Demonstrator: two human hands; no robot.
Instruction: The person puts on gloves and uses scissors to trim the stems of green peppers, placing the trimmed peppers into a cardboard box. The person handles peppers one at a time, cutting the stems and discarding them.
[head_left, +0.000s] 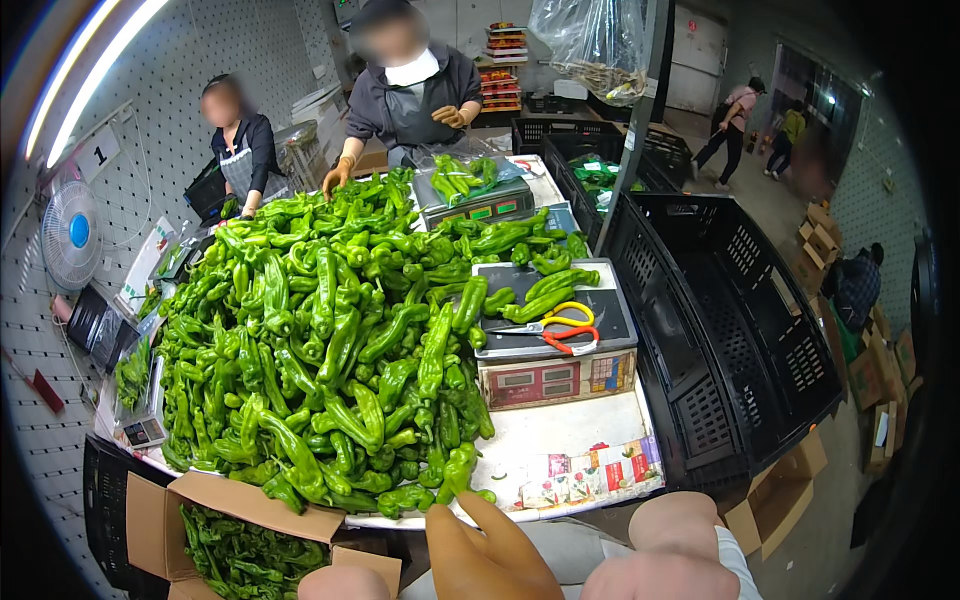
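Note:
A tan rubber glove (484, 551) points fingers-up at the bottom centre, its fingertips by the table's front edge and a green pepper (457, 469). Whether a hand fills it I cannot tell. Bare and curled, my right hand (664, 544) is close against the glove's right side; its grip is hidden. Only a rounded bit of bare skin, apparently my left hand (345, 583), shows left of the glove. Before me a large heap of long green peppers (322, 337) covers much of the white table (570, 435). Yellow-and-red-handled scissors (566, 328) lie on the nearer digital scale (559, 375) beside several peppers.
Across the table stand two people (412, 97) (244, 150), one gloved hand touching the heap. Another scale (480, 206) bears bagged peppers. Black crates (720, 322) line the right side beside a metal post (637, 127). A cardboard box (255, 506) of peppers sits at front left.

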